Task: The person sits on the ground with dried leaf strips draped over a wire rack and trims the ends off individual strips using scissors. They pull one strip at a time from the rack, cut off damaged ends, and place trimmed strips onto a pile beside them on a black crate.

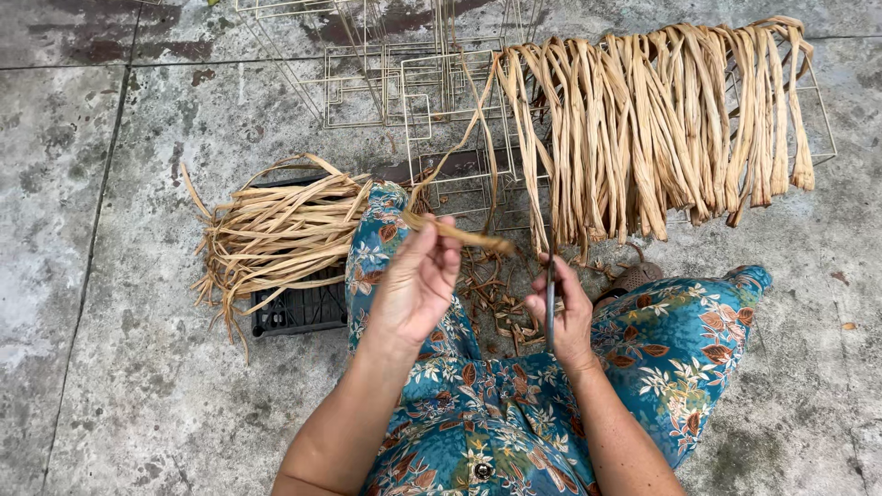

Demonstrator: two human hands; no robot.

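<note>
1. Right now the left hand [415, 287] is raised over the lap, its fingertips pressed together on one end of a flat, tan strip of dried fibre [459, 235] that runs level toward the right hand

2. Meanwhile the right hand [562, 317] is wrapped around a thin, dark metal blade, probably scissors or a knife, [550, 298] held upright, its tip just below the far end of the strip; whether the blade touches the strip cannot be told

3. To the left, a loose bundle of narrow tan strips [276, 234] lies across a black plastic crate [299, 310], which I judge to be one share of the material already gone through

4. Short brown scraps and curls of fibre [491, 298] litter the grey concrete floor [138, 386] between the knees in blue flowered cloth, which suggests a fair number of strips have been trimmed

5. Ahead, a thick row of wide tan strips [657, 119] hangs over pale wire frames [404, 87], far bulkier than the bundle on the crate; if those await handling, most of the work is left

6. Nothing woven or wrapped shows on any wire frame
</note>
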